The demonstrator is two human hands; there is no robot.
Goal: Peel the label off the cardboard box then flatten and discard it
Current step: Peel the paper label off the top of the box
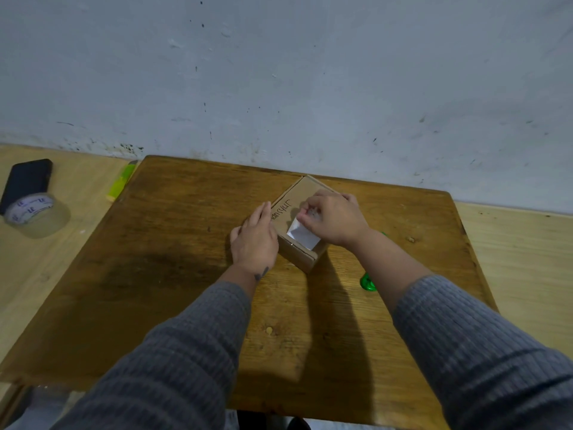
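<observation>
The cardboard box (296, 209) sat near the far edge of the table (186, 243), right of middle. The left hand (255, 240) lay open and flat against its side, bracing it. The right hand (333, 220) pinched the white label (302, 235), apparently at a lifted corner. Light, stiff board; the thin label would likely tear, so grip low near the glue line.

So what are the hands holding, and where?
The right hand pinches the white label's lifted far edge. The left hand presses flat against the cardboard box's left side.
</observation>
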